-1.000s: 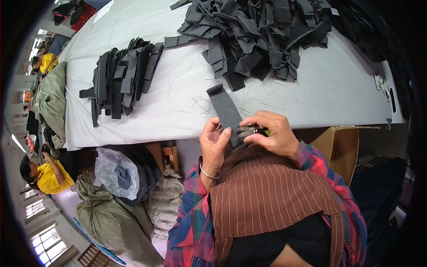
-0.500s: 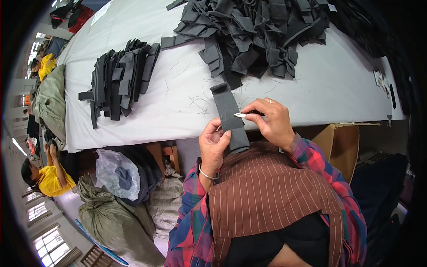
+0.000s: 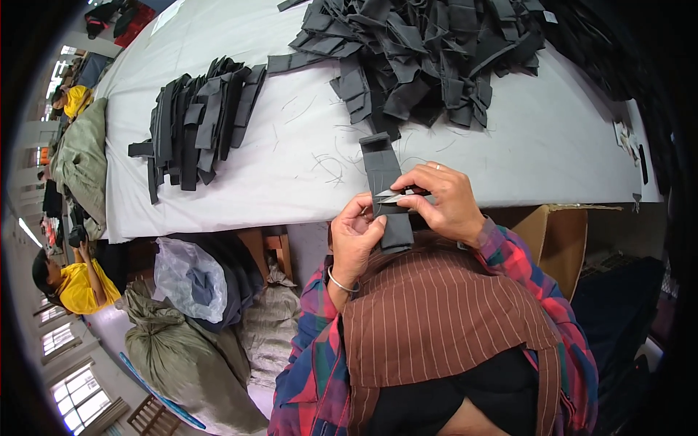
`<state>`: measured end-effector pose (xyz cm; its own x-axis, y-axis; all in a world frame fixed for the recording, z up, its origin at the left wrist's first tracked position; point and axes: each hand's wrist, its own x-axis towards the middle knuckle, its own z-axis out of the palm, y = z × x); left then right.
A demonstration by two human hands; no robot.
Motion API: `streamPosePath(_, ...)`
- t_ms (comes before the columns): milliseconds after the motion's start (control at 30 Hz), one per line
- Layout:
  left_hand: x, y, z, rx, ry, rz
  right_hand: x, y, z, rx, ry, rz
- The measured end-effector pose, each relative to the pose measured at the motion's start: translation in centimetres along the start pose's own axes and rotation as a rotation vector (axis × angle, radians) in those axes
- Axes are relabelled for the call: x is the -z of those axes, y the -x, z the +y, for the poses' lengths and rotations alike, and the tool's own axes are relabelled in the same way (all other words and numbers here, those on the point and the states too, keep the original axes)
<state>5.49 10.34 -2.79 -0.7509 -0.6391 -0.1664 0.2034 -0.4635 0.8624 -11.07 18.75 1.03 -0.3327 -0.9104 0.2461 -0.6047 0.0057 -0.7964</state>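
Note:
A dark grey fabric strip (image 3: 380, 161) with folded ends hangs over the near edge of the white-covered table (image 3: 283, 182). My left hand (image 3: 355, 236) pinches its left side between thumb and fingers. In my right hand (image 3: 447, 198) is a pair of thread snips (image 3: 393, 196), held between thumb and fingers. The pointed blades stand apart and lie across the strip, just above my left fingertips. Loose dark threads (image 3: 331, 166) are scattered on the cloth left of the strip.
A large heap of dark strips (image 3: 422, 58) covers the table's far side. A neater row of strips (image 3: 203, 120) lies at the left. Below the edge are a cardboard box (image 3: 560, 236), a clear plastic bag (image 3: 190, 280) and a stuffed sack (image 3: 182, 349). A person in yellow (image 3: 87, 287) works at far left.
The snips' blades have spread apart; they looked closed before. The strip and both hands have shifted slightly right, and the strip hangs a little straighter.

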Motion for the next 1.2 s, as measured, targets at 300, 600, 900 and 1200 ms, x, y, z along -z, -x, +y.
streamPosePath(300, -0.1, -0.1, 0.0, 0.044, 0.031, 0.029, -0.4, 0.2, -0.1, 0.048, 0.086, 0.048)
streamPosePath(600, -0.4, 0.0, 0.3, 0.013, -0.006, 0.01, 0.2, 0.3, 0.2, -0.041, 0.037, 0.066)
streamPosePath(900, -0.2, -0.1, 0.4, 0.061, 0.065, 0.02, 0.2, 0.1, -0.2, 0.031, 0.035, 0.035)
streamPosePath(1200, -0.4, -0.1, 0.7, 0.068, 0.088, 0.025, 0.0, 0.0, -0.3, 0.125, 0.118, 0.073)
